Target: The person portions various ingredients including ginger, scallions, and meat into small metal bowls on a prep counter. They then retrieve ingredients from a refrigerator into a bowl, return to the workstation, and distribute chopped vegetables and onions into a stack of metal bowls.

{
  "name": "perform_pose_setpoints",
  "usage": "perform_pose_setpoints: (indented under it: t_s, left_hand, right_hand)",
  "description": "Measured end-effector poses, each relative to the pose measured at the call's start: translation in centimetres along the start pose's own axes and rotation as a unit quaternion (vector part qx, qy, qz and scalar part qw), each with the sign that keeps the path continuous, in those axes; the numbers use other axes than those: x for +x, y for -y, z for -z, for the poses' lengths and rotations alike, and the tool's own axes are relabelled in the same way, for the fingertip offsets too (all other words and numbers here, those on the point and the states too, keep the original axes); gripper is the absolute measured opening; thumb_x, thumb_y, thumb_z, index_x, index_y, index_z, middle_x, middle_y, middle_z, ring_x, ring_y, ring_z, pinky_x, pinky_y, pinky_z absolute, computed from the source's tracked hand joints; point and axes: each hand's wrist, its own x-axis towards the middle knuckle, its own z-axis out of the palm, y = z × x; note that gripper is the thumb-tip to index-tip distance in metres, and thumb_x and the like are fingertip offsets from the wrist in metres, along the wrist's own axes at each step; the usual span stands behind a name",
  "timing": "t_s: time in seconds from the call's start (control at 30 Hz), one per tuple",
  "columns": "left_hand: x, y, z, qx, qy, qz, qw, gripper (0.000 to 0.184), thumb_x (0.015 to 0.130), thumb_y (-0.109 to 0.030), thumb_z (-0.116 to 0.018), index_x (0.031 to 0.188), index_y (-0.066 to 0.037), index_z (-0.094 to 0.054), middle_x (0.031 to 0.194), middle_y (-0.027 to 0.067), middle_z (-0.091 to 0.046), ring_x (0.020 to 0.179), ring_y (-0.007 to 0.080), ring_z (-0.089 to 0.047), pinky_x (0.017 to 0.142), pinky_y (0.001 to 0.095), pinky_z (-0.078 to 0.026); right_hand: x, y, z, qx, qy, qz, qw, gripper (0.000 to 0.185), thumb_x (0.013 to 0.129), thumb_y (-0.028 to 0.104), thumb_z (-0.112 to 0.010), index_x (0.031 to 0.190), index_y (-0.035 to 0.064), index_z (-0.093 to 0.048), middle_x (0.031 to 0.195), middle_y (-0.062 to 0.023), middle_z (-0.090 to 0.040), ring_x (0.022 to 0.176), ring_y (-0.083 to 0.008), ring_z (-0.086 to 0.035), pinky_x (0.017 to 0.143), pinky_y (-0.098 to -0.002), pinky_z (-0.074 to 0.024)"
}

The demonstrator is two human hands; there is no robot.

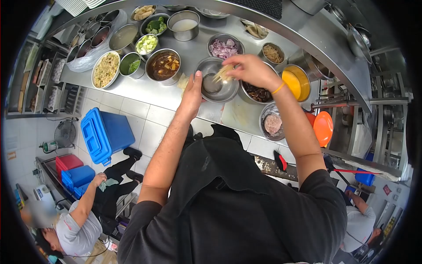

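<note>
My left hand (192, 97) grips the left rim of a shiny metal bowl (229, 91), thumb on top. Over that bowl, my right hand (258, 74) pinches a bunch of thin pale yellow strips (223, 74); their exact kind is unclear. Similar strips fill a small metal container (272, 53) beyond my right wrist. Sliced purple onion (225, 48) sits in a bowl just behind. Partly under my right forearm are a bowl of dark, glossy strips (257, 93) and one of pink minced meat (273, 123). A pot of yellow liquid (292, 83) stands to the right.
Left along the steel counter (136, 88) stand a brown sauce pot (163, 66), chopped greens (133, 66), broccoli (156, 26) and a fried-rice-like dish (105, 69). A metal shelf edge (303, 37) arches overhead. A blue bin (107, 135) and two other people (81, 226) are behind.
</note>
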Motion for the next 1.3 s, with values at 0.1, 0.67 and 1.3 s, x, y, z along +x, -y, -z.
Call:
perform_pose_setpoints:
  t_s: [0.1,0.67,1.3]
  left_hand:
    - [-0.4,0.3,0.3,-0.02,0.002,0.023,1.0,0.072,0.107,-0.064,-0.034,0.155,-0.01,-0.034,0.144,0.016,-0.053,0.122,0.024,-0.06,0.091,0.0414,-0.053]
    - [-5.2,-0.8,4.7,-0.131,-0.06,-0.021,0.989,0.072,0.109,-0.057,-0.039,0.156,-0.003,-0.033,0.152,0.017,-0.048,0.14,0.0258,-0.049,0.111,0.0468,-0.045]
    - [-3.7,2.5,9.2,-0.179,-0.051,-0.01,0.983,0.064,0.11,-0.057,-0.035,0.156,-0.013,-0.035,0.14,0.0105,-0.056,0.12,0.0201,-0.061,0.093,0.0422,-0.056]
  right_hand:
    - [1.3,-0.1,-3.0,-0.066,-0.037,0.063,0.995,0.03,0.093,0.012,-0.072,0.12,0.0003,-0.07,0.098,-0.012,-0.076,0.086,-0.0149,-0.071,0.079,-0.0306,-0.0565]
    - [3.6,4.9,-8.8,-0.254,-0.031,0.076,0.964,0.032,0.088,0.025,-0.075,0.109,0.002,-0.07,0.094,-0.0147,-0.074,0.089,-0.0338,-0.073,0.079,-0.0436,-0.0575]
    - [3.5,5.8,-13.1,-0.216,-0.05,0.217,0.951,0.018,0.089,0.016,-0.072,0.105,0.0091,-0.072,0.104,-0.0101,-0.066,0.098,-0.0341,-0.066,0.084,-0.0441,-0.0541]
